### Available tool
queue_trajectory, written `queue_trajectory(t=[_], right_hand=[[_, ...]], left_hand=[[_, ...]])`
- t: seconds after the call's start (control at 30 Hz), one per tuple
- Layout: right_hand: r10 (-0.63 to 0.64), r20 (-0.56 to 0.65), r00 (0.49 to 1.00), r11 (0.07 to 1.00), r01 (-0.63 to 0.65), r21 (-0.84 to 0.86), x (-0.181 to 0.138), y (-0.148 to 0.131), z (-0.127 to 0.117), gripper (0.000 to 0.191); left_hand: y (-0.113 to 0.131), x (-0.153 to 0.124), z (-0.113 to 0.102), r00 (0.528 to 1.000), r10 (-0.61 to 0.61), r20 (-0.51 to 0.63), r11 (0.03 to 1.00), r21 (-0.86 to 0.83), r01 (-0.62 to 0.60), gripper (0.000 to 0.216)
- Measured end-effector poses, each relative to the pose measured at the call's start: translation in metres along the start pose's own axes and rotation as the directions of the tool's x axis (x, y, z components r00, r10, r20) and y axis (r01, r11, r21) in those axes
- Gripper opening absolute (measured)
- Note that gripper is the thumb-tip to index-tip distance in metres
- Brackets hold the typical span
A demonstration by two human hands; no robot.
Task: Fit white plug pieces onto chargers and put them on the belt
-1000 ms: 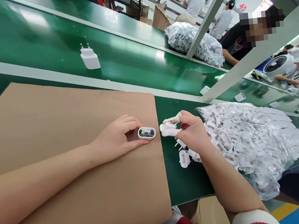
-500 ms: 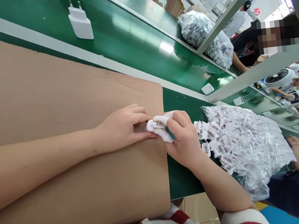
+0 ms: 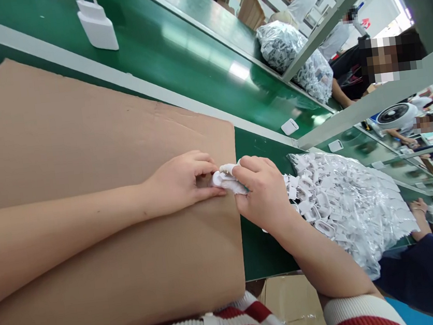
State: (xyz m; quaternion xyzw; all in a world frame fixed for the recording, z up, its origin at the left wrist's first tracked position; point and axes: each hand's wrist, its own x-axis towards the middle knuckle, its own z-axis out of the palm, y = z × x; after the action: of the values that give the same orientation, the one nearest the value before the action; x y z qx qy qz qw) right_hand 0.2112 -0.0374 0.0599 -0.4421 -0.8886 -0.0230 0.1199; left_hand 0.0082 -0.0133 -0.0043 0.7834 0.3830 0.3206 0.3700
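Between my hands is a small white plastic part [image 3: 217, 178], mostly covered by fingers, so its exact kind is unclear. My left hand [image 3: 182, 183] pinches its left end between thumb and fingers, above the right edge of a brown cardboard sheet [image 3: 92, 135]. From the other side my right hand [image 3: 262, 191], with white coverings on its thumb and index finger, closes on the same part. Just right of that hand, an open clear plastic bag [image 3: 362, 203] spills many white plastic pieces [image 3: 314, 201] onto the green table.
A white two-pin plug charger [image 3: 98, 27] stands on the green line surface beyond a pale rail [image 3: 128, 77]. Further right lie white pieces [image 3: 289, 126] near a metal post [image 3: 351, 108]. Another filled bag [image 3: 281, 43] and several people are across the line.
My right fingers have closed down further over the white part, while my left hand stays nearly still. The plug charger has shifted left in view; a white piece now shows below my right wrist.
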Motion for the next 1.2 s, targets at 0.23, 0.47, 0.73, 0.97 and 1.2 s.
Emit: queue_trajectory(t=[0.23, 0.47, 0.73, 0.97, 1.2], right_hand=[[0.068, 0.028, 0.997, 0.998, -0.068, -0.004, 0.000, -0.001, 0.001, 0.012], [0.140, 0.001, 0.990, 0.953, -0.135, 0.273, -0.004, 0.008, 0.004, 0.018], [0.120, 0.157, 0.980, 0.992, -0.126, 0.031, -0.044, 0.047, -0.029, 0.067], [0.255, 0.373, 0.892, 0.959, -0.186, -0.212, -0.056, 0.065, -0.025, 0.058], [0.389, 0.417, 0.821, 0.921, -0.343, -0.184, -0.026, 0.051, -0.024, 0.049]], left_hand=[[0.000, -0.001, 0.001, 1.000, -0.011, -0.018, 0.999, -0.041, 0.010, 0.036], [0.002, 0.000, 0.005, 0.999, 0.025, -0.046, 0.995, -0.097, -0.030, 0.038], [-0.018, 0.056, -0.030, 0.957, -0.239, -0.164, 0.969, 0.026, 0.246, 0.038], [-0.068, 0.148, -0.102, 0.787, -0.381, -0.485, 0.851, 0.149, 0.504, 0.029], [-0.081, 0.155, -0.121, 0.629, -0.481, -0.611, 0.746, 0.092, 0.660, 0.034]])
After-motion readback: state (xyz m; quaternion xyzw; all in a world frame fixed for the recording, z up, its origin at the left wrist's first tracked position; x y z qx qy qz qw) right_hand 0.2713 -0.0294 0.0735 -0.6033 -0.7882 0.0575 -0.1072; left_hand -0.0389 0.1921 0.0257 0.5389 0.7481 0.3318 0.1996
